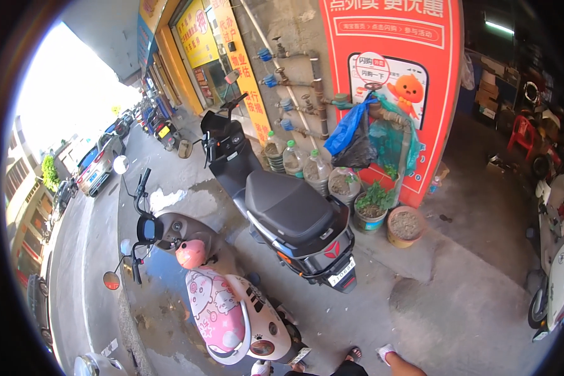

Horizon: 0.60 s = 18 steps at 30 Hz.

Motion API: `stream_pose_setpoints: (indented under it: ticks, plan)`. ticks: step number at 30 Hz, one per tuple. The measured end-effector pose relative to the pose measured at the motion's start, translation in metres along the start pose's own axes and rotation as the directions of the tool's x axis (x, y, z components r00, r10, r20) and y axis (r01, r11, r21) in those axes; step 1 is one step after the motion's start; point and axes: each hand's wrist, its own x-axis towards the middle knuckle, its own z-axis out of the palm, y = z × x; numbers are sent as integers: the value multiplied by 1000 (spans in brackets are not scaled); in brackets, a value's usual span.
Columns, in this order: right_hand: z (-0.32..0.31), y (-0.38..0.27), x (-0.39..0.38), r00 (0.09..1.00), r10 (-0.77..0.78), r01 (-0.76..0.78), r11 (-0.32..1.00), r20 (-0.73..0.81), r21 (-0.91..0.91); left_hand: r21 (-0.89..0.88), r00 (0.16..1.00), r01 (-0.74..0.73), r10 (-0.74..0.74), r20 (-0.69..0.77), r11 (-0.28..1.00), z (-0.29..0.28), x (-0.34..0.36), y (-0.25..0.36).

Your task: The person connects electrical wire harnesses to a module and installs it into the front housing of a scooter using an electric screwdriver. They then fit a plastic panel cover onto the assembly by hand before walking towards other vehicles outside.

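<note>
At the lower edge, my left hand (261, 368) wears a white glove. It is close to the rear of a scooter with a pink cartoon seat cover (216, 313), and whether it touches it I cannot tell. My right hand (385, 351), also in a white glove, hangs over the pavement to the right of my sandalled foot (355, 354). No object shows in it. The fingers of both hands are too small and cut off to read. A pink helmet (194, 254) sits at the front of that scooter's seat. Beyond it stands a black scooter (288, 210).
Potted plants (375, 203), a clay pot (406, 225) and soil-filled bottles (318, 168) line the wall below valved pipes (318, 94). A red poster board (435, 81) stands beside a dark shop. A white scooter (556, 282) is at right; a car (99, 164) is on the road.
</note>
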Motion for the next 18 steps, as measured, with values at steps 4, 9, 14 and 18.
stream_pose_setpoints:
  ticks: [4,9,14,18]
  plan:
    - [-21,23,-55,966,225,-256,902,127,348,289,995,-32,58,-79,957,-21,11,34]
    - [-80,97,-91,929,363,-344,782,69,521,426,959,-278,221,180,861,93,38,105]
    - [-31,101,-106,926,339,-371,748,164,550,470,945,-246,101,312,848,149,29,148]
    - [9,104,-70,970,115,-230,708,212,667,482,924,-305,133,358,821,189,42,175]
